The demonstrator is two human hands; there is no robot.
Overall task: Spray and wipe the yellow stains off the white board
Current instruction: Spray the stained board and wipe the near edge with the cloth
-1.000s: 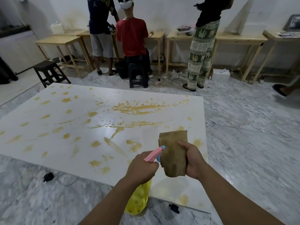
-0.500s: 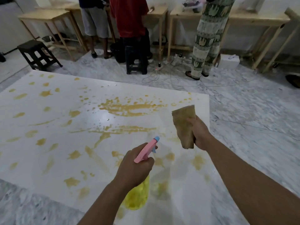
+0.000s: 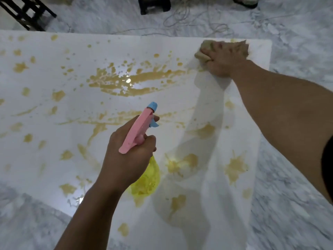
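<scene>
A large white board (image 3: 54, 174) lies flat on the marble floor, covered with yellow stains (image 3: 129, 82) and splashes. My left hand (image 3: 126, 156) grips a spray bottle (image 3: 140, 130) with a pink trigger head, blue nozzle and yellow body, held above the board's middle, nozzle aimed away from me. My right hand (image 3: 223, 58) presses a brown cloth (image 3: 203, 53) flat on the board near its far right corner. My right arm throws a shadow across the stains on the right side.
A black stool (image 3: 27, 13) stands off the far left corner. Another dark stool (image 3: 153, 4) and loose white cables (image 3: 194, 17) lie on the floor beyond the far edge. Grey marble floor (image 3: 297, 177) surrounds the board.
My right hand has reached forward and brought the cloth down from mid-air onto the board's far right corner. The view has tilted down and closer; the spray bottle stays held over the middle.
</scene>
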